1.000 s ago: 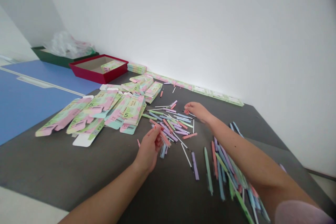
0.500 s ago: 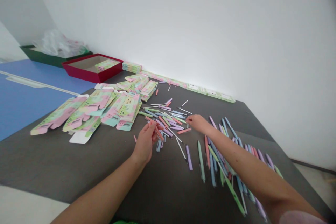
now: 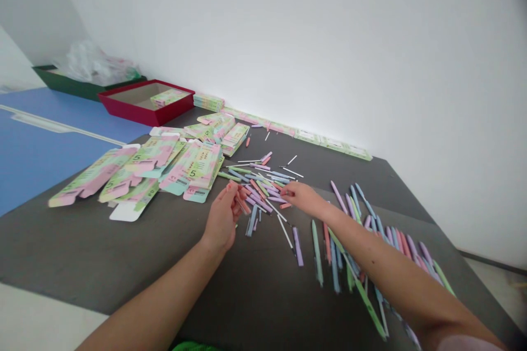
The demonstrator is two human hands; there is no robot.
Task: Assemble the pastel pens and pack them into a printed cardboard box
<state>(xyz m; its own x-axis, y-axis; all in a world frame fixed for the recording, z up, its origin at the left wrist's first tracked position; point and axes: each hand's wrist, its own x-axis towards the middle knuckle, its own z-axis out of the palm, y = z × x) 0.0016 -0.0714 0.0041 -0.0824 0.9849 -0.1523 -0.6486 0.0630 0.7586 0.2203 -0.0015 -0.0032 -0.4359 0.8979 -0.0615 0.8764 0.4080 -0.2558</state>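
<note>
My left hand (image 3: 224, 215) is curled around a pink pen piece (image 3: 242, 204) just above the dark table (image 3: 82, 252). My right hand (image 3: 300, 197) pinches something small and pink at the near edge of a heap of pastel pen parts (image 3: 263, 184). The two hands are a short gap apart over that heap. Under and beside my right forearm lies a spread of whole pastel pens (image 3: 362, 230).
Flattened pastel cartons (image 3: 156, 167) lie fanned out at the left of the heap. A red tray (image 3: 146, 101) holding a carton and a green tray (image 3: 61, 79) with plastic bags stand at the back left. A row of cartons (image 3: 329, 147) lines the white wall. A blue surface (image 3: 37, 142) adjoins the table's left.
My right hand drew back from the far side of the heap toward my left hand. My left hand stayed over the heap's near edge, still closed on the pink piece.
</note>
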